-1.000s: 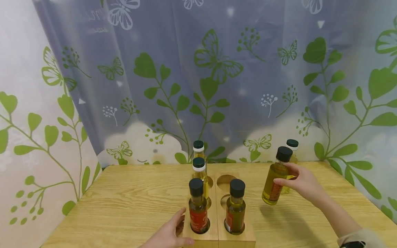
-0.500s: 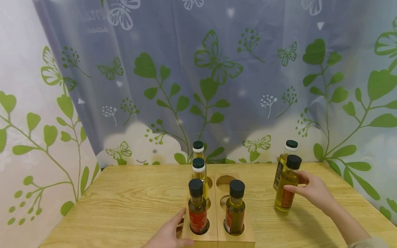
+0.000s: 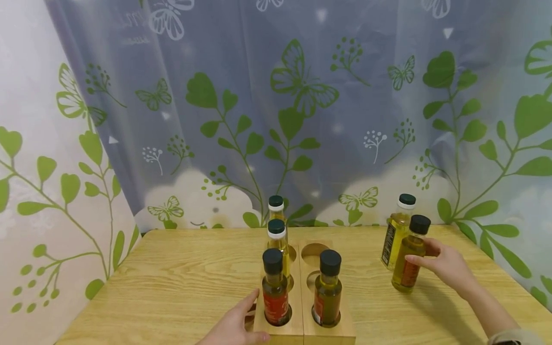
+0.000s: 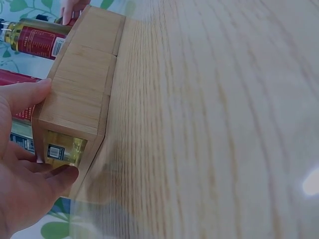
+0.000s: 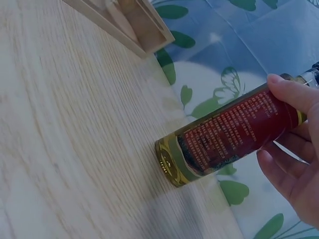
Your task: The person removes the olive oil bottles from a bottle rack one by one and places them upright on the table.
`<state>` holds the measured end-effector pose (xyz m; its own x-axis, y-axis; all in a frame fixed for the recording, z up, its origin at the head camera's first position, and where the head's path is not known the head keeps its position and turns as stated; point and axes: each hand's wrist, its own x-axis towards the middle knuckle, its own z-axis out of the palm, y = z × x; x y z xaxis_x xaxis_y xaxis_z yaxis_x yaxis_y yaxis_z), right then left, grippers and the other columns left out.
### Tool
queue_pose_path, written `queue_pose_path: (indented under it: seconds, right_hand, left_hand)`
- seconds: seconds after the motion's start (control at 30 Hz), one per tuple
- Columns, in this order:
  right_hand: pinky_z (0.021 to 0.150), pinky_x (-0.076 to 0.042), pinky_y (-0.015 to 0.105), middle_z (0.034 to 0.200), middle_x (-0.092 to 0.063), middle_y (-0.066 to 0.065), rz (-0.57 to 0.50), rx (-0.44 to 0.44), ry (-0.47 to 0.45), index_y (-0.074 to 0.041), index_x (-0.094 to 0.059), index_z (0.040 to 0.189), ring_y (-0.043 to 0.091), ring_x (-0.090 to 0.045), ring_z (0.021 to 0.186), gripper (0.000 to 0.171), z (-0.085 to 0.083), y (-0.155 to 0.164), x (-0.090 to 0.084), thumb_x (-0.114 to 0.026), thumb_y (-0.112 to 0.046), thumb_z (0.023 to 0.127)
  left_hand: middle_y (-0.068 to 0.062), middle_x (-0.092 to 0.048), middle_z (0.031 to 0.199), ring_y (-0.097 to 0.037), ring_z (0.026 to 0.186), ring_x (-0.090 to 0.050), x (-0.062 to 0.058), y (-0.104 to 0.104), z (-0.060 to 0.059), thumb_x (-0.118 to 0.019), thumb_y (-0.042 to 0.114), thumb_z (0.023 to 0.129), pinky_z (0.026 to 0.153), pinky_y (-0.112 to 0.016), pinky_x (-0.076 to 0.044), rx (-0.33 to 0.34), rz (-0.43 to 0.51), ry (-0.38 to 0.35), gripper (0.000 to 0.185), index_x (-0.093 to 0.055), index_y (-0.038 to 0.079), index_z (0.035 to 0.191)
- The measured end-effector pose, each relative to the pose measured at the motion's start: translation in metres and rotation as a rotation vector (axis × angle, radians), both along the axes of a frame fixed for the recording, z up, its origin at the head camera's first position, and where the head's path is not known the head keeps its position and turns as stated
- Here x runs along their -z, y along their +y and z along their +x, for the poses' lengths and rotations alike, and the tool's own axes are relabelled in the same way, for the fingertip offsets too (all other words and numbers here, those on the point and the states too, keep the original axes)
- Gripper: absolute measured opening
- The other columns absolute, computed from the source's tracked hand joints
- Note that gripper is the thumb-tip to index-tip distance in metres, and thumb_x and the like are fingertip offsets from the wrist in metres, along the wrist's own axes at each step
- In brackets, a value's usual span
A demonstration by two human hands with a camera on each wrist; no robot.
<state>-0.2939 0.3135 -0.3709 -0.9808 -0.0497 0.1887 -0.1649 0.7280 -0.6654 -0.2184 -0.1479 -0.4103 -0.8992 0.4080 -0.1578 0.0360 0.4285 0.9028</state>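
My right hand (image 3: 446, 266) holds a black-capped oil bottle (image 3: 408, 263) with a red label, thumb on one side and fingers on the other. In the right wrist view this bottle (image 5: 229, 132) shows its label, its base close over the table. Just behind it stands a bottle of yellow oil (image 3: 396, 239) with a green and white cap. My left hand (image 3: 235, 321) grips the front left corner of a wooden bottle rack (image 3: 284, 330); the left wrist view has the thumb on the rack's edge and the fingers (image 4: 62, 177) at its open end.
Two black-capped, red-labelled bottles, one left (image 3: 276, 292) and one right (image 3: 327, 297), stand in the rack's front holes. Two green-capped bottles stand behind the left one. Vacant holes (image 3: 315, 254) show at the rack's back right. A patterned curtain (image 3: 241, 120) hangs behind the table (image 3: 172, 268).
My right hand has moved the red-labelled bottle right and slightly down, uncovering more of the green-capped bottle behind it. The left hand and the rack have stayed put.
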Motion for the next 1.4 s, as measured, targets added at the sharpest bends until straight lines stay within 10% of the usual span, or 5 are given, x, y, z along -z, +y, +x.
queue_pose_path:
  seconds: [0.4,0.6,0.87,1.4]
  right_hand:
    - [0.085,-0.043,0.054,0.127,-0.045,0.035,-0.070,-0.088,-0.015,0.014,-0.032,0.135,0.047,-0.044,0.114,0.071,-0.001,0.003,-0.005,-0.063,-0.031,0.089]
    - [0.078,-0.049,0.029,0.127,-0.045,0.032,-0.151,-0.099,0.009,0.014,-0.029,0.137,-0.001,-0.052,0.097,0.065,0.005,0.009,0.000,-0.058,-0.025,0.093]
    - [0.069,-0.051,0.018,0.104,-0.050,-0.029,-0.223,-0.126,0.200,0.016,-0.038,0.130,-0.007,-0.053,0.091,0.051,0.018,0.013,-0.002,-0.056,-0.014,0.094]
    - [0.068,-0.049,0.017,0.099,-0.063,-0.010,-0.214,-0.180,0.266,0.007,-0.054,0.118,-0.004,-0.056,0.088,0.031,0.042,-0.028,-0.017,-0.057,-0.009,0.093]
  left_hand:
    - [-0.032,-0.035,0.137,-0.046,0.121,-0.039,-0.003,0.001,0.001,-0.075,0.024,0.079,0.096,-0.058,-0.034,0.000,-0.011,0.055,0.092,-0.019,-0.011,0.142]
    - [-0.035,-0.031,0.138,-0.048,0.118,-0.042,-0.001,0.001,0.003,-0.074,0.022,0.080,0.093,-0.057,-0.038,0.007,0.012,0.043,0.091,-0.018,-0.012,0.142]
    - [-0.036,-0.028,0.139,-0.049,0.116,-0.043,0.001,0.000,0.004,-0.073,0.029,0.081,0.091,-0.057,-0.040,0.011,0.025,0.027,0.094,-0.016,-0.011,0.143]
    - [-0.035,-0.027,0.140,-0.047,0.122,-0.038,0.001,-0.001,0.004,-0.074,0.028,0.080,0.094,-0.053,-0.039,0.021,0.024,0.097,0.093,-0.017,-0.013,0.142]
